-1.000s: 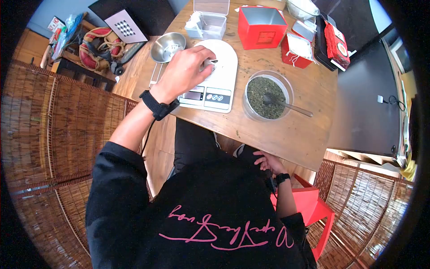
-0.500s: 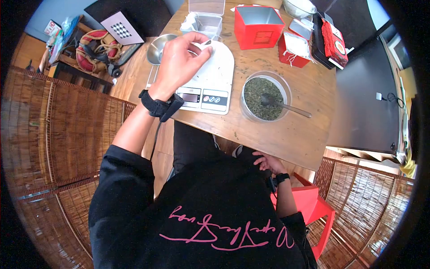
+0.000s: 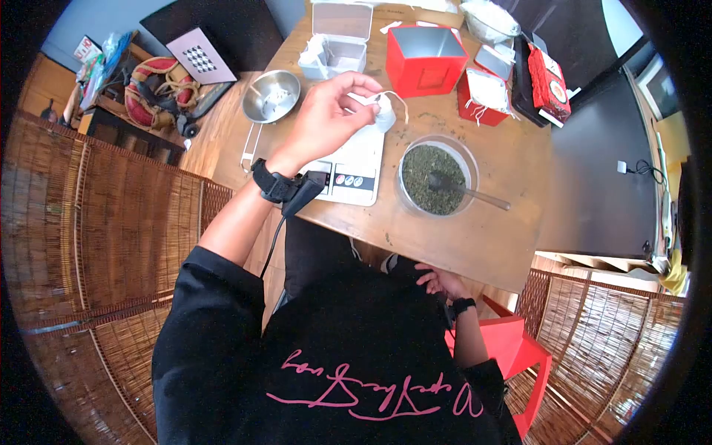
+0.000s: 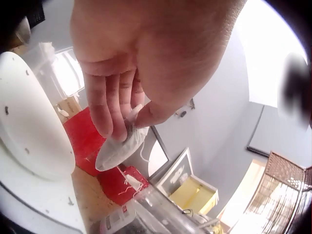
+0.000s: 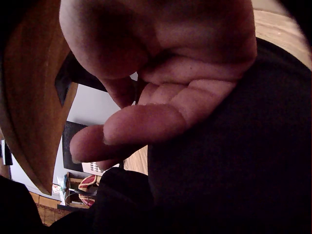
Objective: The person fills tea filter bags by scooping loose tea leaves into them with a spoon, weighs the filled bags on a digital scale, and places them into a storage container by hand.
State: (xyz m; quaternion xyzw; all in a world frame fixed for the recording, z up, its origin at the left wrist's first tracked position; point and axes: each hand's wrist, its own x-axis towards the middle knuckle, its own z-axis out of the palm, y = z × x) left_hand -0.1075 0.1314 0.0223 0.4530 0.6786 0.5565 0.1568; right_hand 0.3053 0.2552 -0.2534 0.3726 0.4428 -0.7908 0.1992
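White bag [image 3: 385, 117] is hanging near the scale [image 3: 363, 157], its top pinched in the left hand's [image 3: 322, 124] fingers; squeezing softly is likely keeping it neat. The right hand's [image 3: 443, 282] fingers are curling loosely.

And here we are in what looks like a room in a home! We've got woven screens [image 3: 111, 222] along the sides, a wood floor [image 3: 273, 276] below and a red chair [image 3: 523, 345] by the wooden table [image 3: 445, 248]. Over on our left, a cluttered shelf [image 3: 107, 122]; up on the table, a scale [image 3: 356, 194] and a tub [image 3: 475, 169] of leaves [image 3: 423, 165] lend a kitchen touch.
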